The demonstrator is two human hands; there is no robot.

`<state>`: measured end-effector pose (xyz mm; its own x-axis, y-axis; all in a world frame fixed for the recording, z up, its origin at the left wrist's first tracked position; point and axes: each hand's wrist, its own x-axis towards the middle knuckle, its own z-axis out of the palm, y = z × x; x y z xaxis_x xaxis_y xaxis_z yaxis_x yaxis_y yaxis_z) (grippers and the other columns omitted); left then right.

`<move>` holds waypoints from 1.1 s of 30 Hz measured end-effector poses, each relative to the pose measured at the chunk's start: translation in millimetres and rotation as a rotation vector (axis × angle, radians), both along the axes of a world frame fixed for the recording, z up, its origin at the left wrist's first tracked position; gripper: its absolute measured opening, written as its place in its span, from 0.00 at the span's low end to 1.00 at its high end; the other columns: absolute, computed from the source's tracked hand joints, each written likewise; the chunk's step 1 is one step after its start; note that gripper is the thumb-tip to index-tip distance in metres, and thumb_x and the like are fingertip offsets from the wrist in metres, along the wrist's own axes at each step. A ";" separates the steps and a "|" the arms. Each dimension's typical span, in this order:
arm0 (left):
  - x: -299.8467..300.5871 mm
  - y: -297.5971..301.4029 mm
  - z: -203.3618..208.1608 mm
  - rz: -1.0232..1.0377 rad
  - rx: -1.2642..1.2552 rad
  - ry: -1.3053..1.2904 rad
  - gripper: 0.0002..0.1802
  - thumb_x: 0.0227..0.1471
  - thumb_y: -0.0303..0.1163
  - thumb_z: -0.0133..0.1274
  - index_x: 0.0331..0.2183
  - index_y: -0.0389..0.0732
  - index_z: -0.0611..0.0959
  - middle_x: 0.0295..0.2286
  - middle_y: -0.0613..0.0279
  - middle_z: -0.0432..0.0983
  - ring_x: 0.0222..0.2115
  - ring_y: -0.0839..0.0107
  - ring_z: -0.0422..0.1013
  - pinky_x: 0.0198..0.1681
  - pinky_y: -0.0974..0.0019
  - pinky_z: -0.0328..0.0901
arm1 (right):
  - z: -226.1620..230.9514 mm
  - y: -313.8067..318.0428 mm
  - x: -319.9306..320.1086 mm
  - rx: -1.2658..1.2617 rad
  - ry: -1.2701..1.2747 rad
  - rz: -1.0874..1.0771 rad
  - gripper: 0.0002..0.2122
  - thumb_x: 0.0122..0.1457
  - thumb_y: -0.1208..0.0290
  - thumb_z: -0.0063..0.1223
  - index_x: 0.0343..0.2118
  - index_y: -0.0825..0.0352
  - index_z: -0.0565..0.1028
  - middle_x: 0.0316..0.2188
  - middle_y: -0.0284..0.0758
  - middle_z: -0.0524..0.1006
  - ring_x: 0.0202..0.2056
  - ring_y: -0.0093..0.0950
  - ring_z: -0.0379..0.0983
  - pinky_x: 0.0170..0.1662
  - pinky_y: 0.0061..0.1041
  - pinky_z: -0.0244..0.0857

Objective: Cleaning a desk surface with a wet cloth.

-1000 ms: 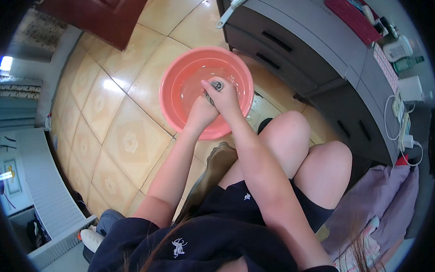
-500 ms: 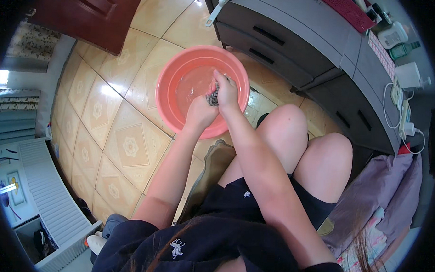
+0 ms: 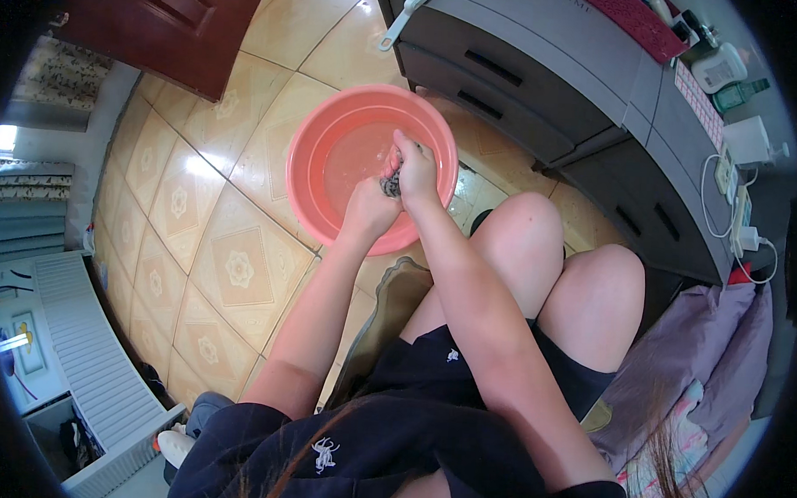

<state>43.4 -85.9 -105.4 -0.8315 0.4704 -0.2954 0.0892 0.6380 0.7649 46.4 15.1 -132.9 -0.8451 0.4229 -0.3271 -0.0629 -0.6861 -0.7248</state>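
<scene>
A pink plastic basin (image 3: 301,188) stands on the tiled floor with shallow water (image 3: 344,164) in it. Over its near right part, my left hand (image 3: 371,204) and my right hand (image 3: 418,171) are pressed together, both closed round a small bunched cloth (image 3: 390,186) with a grey-and-black pattern. Some pinkish red shows beside the cloth between the hands; whether it is part of the cloth I cannot tell. Most of the cloth is hidden by the fingers. The right hand's thumb points toward the far side.
A dark grey drawer cabinet (image 3: 509,86) runs close along the right, a pale blue handle (image 3: 397,29) jutting past its edge. My bare knees (image 3: 522,231) are right of the basin. A dark red door (image 3: 169,30) stands at the far left, a white ribbed drawer unit (image 3: 97,335) at the left.
Both hands stay closed on the cloth over the basin, with only a very slight shift. Nothing has been let go.
</scene>
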 end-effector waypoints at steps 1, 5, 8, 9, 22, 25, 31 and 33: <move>0.5 0.0 0.0 0.007 0.001 0.013 0.17 0.40 0.37 0.60 0.30 0.33 0.82 0.27 0.38 0.77 0.33 0.42 0.74 0.36 0.51 0.67 | 0.5 -0.8 -0.5 -0.026 0.015 -0.011 0.21 0.64 0.62 0.48 0.13 0.61 0.64 0.10 0.30 0.65 0.12 0.22 0.62 0.18 0.23 0.56; 0.6 -0.2 0.4 0.007 -0.011 0.013 0.17 0.40 0.37 0.59 0.30 0.33 0.82 0.28 0.38 0.77 0.33 0.42 0.74 0.36 0.52 0.67 | 0.6 -1.3 0.0 -0.038 0.008 -0.009 0.21 0.64 0.62 0.48 0.13 0.61 0.64 0.10 0.30 0.65 0.12 0.22 0.62 0.18 0.24 0.56; 0.0 0.2 -3.8 0.038 -0.031 -0.014 0.17 0.41 0.37 0.59 0.31 0.32 0.82 0.27 0.38 0.77 0.33 0.42 0.75 0.37 0.52 0.67 | -0.7 -0.4 -0.1 -0.031 0.015 -0.001 0.21 0.64 0.61 0.48 0.13 0.61 0.64 0.10 0.30 0.65 0.12 0.22 0.61 0.17 0.23 0.56; -0.2 0.3 -4.9 0.037 -0.029 -0.014 0.17 0.41 0.37 0.59 0.31 0.32 0.82 0.27 0.38 0.77 0.33 0.42 0.75 0.37 0.52 0.67 | -1.2 0.3 -0.3 -0.023 0.008 -0.004 0.22 0.64 0.61 0.48 0.13 0.61 0.64 0.10 0.30 0.65 0.11 0.22 0.61 0.18 0.23 0.56; -17.7 -35.1 -20.1 -0.067 0.107 -0.298 0.28 0.45 0.38 0.61 0.47 0.35 0.76 0.37 0.58 0.79 0.34 0.69 0.75 0.37 0.66 0.68 | -25.7 -19.5 -3.8 0.273 0.083 0.225 0.16 0.66 0.60 0.47 0.32 0.69 0.77 0.29 0.34 0.77 0.34 0.22 0.74 0.41 0.23 0.67; -19.1 -43.6 -17.2 -0.095 0.165 -0.385 0.30 0.46 0.39 0.62 0.49 0.37 0.74 0.37 0.64 0.78 0.34 0.75 0.74 0.35 0.72 0.67 | -43.0 -12.9 -7.5 0.494 0.076 0.244 0.22 0.64 0.58 0.48 0.51 0.75 0.72 0.47 0.48 0.77 0.50 0.36 0.73 0.55 0.31 0.64; -14.4 -84.4 -17.7 0.162 0.557 -0.565 0.21 0.55 0.36 0.56 0.50 0.40 0.73 0.41 0.65 0.75 0.39 0.75 0.72 0.40 0.67 0.68 | -28.3 -17.9 9.7 0.567 -0.161 0.279 0.26 0.65 0.52 0.43 0.53 0.72 0.71 0.46 0.48 0.77 0.47 0.37 0.75 0.54 0.33 0.65; -20.0 -105.1 -20.9 0.224 0.671 -0.623 0.20 0.58 0.34 0.52 0.51 0.40 0.72 0.42 0.65 0.75 0.41 0.73 0.72 0.43 0.63 0.69 | -14.3 -17.7 16.2 0.526 -0.111 0.355 0.26 0.66 0.49 0.39 0.50 0.69 0.75 0.42 0.44 0.80 0.43 0.33 0.77 0.51 0.32 0.66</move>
<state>23.4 -191.0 -126.2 -0.7068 0.5519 -0.4425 -0.5306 0.0001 0.8476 62.6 -2.6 -147.2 -0.9362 0.2513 -0.2456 0.1973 -0.2023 -0.9592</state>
